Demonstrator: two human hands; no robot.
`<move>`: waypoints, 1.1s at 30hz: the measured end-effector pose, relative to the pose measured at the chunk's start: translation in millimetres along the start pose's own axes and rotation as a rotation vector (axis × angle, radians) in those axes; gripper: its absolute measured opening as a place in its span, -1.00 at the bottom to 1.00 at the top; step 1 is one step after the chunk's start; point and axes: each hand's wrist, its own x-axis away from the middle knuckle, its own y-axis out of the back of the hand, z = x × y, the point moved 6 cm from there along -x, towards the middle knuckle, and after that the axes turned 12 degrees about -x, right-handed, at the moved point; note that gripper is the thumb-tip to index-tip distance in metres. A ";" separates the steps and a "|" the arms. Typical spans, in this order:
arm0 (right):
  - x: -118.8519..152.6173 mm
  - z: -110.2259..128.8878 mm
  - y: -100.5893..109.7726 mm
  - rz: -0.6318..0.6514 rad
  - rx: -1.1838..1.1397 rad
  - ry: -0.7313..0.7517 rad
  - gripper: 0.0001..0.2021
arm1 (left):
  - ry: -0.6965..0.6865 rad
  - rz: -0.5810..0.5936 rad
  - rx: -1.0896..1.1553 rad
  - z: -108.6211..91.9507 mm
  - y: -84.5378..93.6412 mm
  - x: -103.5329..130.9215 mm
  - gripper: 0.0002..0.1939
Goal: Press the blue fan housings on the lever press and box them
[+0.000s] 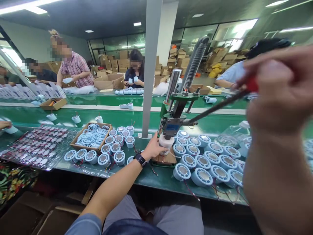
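The left hand (154,148) has its fingers curled around a smooth, matte white cylinder (167,142), which stands upright beneath the squared metal ram of a hand press (174,122), above a piece of brown cardboard (168,159) on the press base. The right hand (276,81), blurred and close to the camera, is clenched on the red grip (252,85) of the press's straight, dark lever (217,107). A coiled steel spring (195,62) and a polished chrome rod (174,80) rise from the press; its small blue label (172,126) is too small to read. Right of the press, rows of pale-blue plastic rounds (201,161) with slotted rims and flat grey metal discs crowd the glossy green bench (144,178), thin red and dark wires trailing from them. More rounds surround an open cardboard box (72,145) heaped with thin blue rings (91,137). White marks (94,173) along the bench's front edge cannot be made out.
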 end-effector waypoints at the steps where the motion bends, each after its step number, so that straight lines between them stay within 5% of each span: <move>1: -26.3 -14.8 -11.2 0.001 -0.027 -0.060 -0.60 | 0.003 -0.002 -0.043 -4.6 1.6 6.5 -0.22; 4: -72.6 -56.0 -49.9 0.037 -0.021 -0.204 -0.60 | -0.002 -0.015 -0.295 -20.0 19.2 32.5 -0.39; 7: -84.5 -77.7 -66.5 0.057 0.022 -0.284 -0.43 | 0.036 -0.075 -0.610 -28.1 58.5 47.7 -0.60; 11: -64.1 -47.4 -44.1 -0.021 0.203 -0.303 -0.45 | 0.153 -0.111 -0.928 -15.0 104.6 26.7 -0.75; 14: -5.6 16.2 -33.6 -0.155 0.212 -0.136 -0.58 | 0.189 -0.056 -0.978 3.8 105.8 3.5 -0.76; 17: 94.4 54.2 -78.3 0.099 -0.053 -0.045 -0.71 | 0.217 -0.044 -1.013 15.2 93.7 -2.2 -0.66; 19: 171.0 49.2 -122.6 0.304 -0.075 -0.118 -0.70 | 0.206 -0.033 -1.029 16.1 86.8 2.7 -0.57; 22: 262.2 19.8 -172.5 0.354 0.028 -0.228 -0.64 | 0.156 -0.049 -1.057 9.7 95.0 16.1 -0.57; 24: 298.2 3.5 -192.3 0.344 0.063 -0.267 -0.63 | 0.156 -0.117 -1.089 4.0 123.5 27.1 -0.62; 26: 316.3 -3.6 -202.2 0.353 0.060 -0.259 -0.65 | 0.221 -0.215 -1.126 1.5 170.9 38.9 -0.66; 30: 322.9 -1.6 -200.8 0.348 0.047 -0.208 -0.68 | 0.446 -0.365 -1.141 14.3 277.7 59.1 -0.82; 33: 322.8 3.4 -194.2 0.336 0.005 -0.197 -0.71 | 0.520 -0.408 -1.085 32.1 321.3 65.4 -0.71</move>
